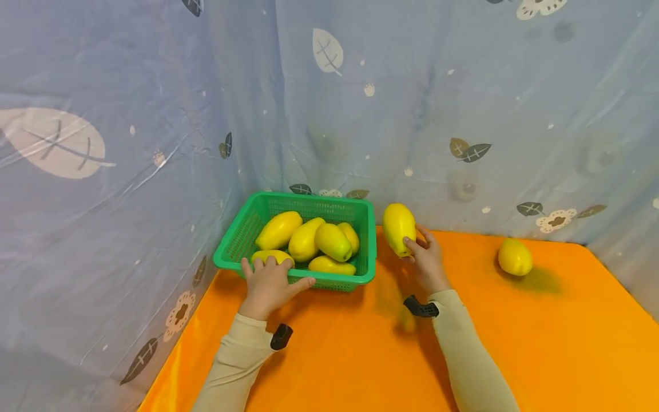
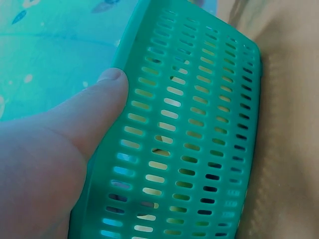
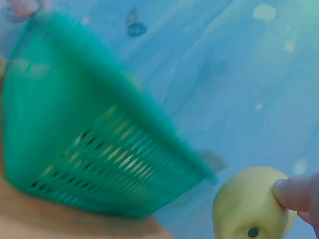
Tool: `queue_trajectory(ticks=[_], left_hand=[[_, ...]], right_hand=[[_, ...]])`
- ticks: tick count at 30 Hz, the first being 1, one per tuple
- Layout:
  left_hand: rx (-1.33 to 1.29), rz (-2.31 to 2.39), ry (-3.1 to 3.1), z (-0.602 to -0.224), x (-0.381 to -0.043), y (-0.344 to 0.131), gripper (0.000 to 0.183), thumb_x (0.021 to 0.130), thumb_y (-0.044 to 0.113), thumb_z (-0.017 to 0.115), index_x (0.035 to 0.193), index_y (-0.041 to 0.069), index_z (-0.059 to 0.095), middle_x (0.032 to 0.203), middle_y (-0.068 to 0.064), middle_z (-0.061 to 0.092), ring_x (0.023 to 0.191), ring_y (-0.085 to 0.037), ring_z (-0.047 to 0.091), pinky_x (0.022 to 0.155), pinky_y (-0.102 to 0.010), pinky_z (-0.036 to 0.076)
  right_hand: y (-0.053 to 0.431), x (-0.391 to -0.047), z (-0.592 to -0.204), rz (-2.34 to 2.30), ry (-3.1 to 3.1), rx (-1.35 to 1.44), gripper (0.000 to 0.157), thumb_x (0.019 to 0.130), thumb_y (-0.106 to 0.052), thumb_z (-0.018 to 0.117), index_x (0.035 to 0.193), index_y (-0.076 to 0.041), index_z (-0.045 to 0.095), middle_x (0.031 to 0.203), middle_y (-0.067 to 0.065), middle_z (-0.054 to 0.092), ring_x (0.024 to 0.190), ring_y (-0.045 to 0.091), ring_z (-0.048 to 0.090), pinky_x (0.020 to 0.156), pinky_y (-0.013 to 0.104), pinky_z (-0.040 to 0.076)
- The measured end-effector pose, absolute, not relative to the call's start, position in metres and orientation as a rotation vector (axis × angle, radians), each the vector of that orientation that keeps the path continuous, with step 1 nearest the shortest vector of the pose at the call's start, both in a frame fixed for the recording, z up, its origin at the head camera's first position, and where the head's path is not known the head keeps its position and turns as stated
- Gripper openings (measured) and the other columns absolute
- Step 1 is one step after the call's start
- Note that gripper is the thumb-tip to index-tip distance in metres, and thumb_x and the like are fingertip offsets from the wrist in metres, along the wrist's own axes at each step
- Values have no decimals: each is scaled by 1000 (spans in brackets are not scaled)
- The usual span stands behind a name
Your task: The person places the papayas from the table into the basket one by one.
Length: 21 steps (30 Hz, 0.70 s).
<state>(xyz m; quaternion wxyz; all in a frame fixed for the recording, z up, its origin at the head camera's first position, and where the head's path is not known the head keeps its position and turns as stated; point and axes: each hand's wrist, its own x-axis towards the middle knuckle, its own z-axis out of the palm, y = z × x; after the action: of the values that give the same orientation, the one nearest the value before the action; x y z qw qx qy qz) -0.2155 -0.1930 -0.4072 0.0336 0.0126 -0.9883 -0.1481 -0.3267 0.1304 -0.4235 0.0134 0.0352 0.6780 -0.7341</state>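
Note:
My right hand (image 1: 428, 264) holds a yellow oval fruit (image 1: 399, 228) above the orange table, just right of the green plastic basket (image 1: 364, 278). Its thumb presses on the fruit's side; in the right wrist view, the fruit (image 3: 249, 204) shows a small dark spot at its end. My left hand (image 1: 270, 289) rests over the basket's front rim with spread fingers, close to a yellow fruit inside. The left wrist view shows the straight thumb (image 2: 97, 107) lying against the rim above the slotted wall (image 2: 189, 129). Several similar yellow fruits (image 1: 305, 240) lie in the basket.
One more yellow fruit (image 1: 515, 257) lies at the right on the orange tablecloth (image 1: 329, 355). A pale blue curtain (image 1: 401, 103) with leaf prints rises behind the table and along its left side, close to the basket.

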Motion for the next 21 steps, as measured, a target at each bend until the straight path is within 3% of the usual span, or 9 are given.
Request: queue_trajectory(ticks=[6, 10, 14, 21], left_hand=[[44, -440, -3031, -406, -215, -198, 75, 89, 68, 65, 139, 13, 63, 128, -25, 58, 129, -56, 42, 116, -81, 4], [43, -437, -3015, -407, -215, -199, 73, 88, 68, 65, 137, 14, 64, 127, -24, 59, 128, -56, 43, 116, -80, 5], [33, -445, -3014, -411, -214, -196, 74, 88, 70, 65, 136, 14, 65, 125, -24, 59, 126, -56, 43, 115, -80, 6], [27, -426, -3004, -412, -214, -191, 74, 87, 71, 65, 133, 13, 67, 121, -23, 61, 123, -56, 46, 115, -81, 8]], right_hand=[[105, -325, -376, -2205, 2249, -122, 67, 104, -15, 58, 163, -21, 28, 159, 21, 34, 117, 27, 58, 80, 21, 58], [72, -331, -354, -2084, 2328, -252, 65, 103, -13, 60, 161, -20, 33, 159, 21, 36, 123, 39, 59, 85, 31, 60], [46, -336, -353, -1901, 2401, -267, 63, 102, -14, 63, 159, -21, 37, 160, 20, 36, 124, 40, 60, 92, 45, 58], [29, -341, -368, -1661, 2607, -302, 59, 100, -13, 64, 156, -13, 43, 157, 23, 40, 141, 39, 44, 100, 49, 52]])
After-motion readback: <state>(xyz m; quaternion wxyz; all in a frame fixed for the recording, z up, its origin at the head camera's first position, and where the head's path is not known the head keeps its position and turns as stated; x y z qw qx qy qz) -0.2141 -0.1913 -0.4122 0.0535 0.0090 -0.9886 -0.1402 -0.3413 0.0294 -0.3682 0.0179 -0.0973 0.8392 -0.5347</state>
